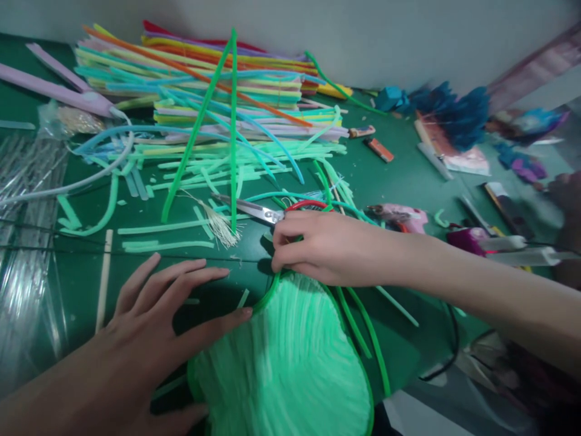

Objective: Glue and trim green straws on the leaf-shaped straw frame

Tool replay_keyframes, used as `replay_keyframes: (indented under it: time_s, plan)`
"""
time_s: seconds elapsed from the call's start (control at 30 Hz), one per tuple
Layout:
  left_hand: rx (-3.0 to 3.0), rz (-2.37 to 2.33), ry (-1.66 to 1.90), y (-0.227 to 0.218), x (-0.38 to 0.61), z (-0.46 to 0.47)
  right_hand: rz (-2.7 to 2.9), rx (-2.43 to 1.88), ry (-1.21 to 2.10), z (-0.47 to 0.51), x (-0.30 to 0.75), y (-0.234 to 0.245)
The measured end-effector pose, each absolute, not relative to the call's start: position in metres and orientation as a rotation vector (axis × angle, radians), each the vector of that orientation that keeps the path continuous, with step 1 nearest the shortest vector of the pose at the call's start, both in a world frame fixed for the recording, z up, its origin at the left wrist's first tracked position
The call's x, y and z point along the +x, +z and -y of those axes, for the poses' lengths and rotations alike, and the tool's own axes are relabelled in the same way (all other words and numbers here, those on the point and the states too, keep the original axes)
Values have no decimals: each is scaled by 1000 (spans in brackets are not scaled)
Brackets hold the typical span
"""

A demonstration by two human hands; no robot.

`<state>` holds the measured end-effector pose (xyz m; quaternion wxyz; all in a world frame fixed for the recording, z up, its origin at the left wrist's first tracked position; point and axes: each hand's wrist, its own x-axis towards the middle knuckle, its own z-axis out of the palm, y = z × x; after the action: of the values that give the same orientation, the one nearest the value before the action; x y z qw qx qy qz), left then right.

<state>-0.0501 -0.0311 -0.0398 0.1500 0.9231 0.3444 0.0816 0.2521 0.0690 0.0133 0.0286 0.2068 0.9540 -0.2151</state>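
A pale green, rounded shape (pixel 290 357), covered in rows of fuzzy strips, lies at the bottom middle with a darker green pipe cleaner (pixel 267 297) along its edge. My left hand (pixel 154 333) is open, fingers spread, its index finger or thumb tip at the shape's upper left edge. At the narrow top end, my right hand (pixel 313 245) is closed in a pinch on the edging pipe cleaner; its fingertips partly hide the spot. Just beyond it lie scissors (pixel 261 212) with red handles, partly covered by the hand.
Bundles of coloured pipe cleaners (pixel 218 91) fill the back. Two bright green ones (pixel 233 121) lean across them. A pink glue gun (pixel 402 217), a lighter (pixel 379 149) and blue feathery pieces (pixel 463 118) lie right. Clear film strips (pixel 27 254) and a lilac tool (pixel 68 94) lie left.
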Motion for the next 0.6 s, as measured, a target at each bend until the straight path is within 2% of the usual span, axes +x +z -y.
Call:
replay_keyframes:
  time_s: [0.3, 0.6]
  plan:
    - [2614, -958, 156, -32, -47, 34, -2990, 636, -672, -69, 252, 9]
    - [2521, -949, 294, -32, -36, 37, -2967, 670, -693, -69, 253, 9]
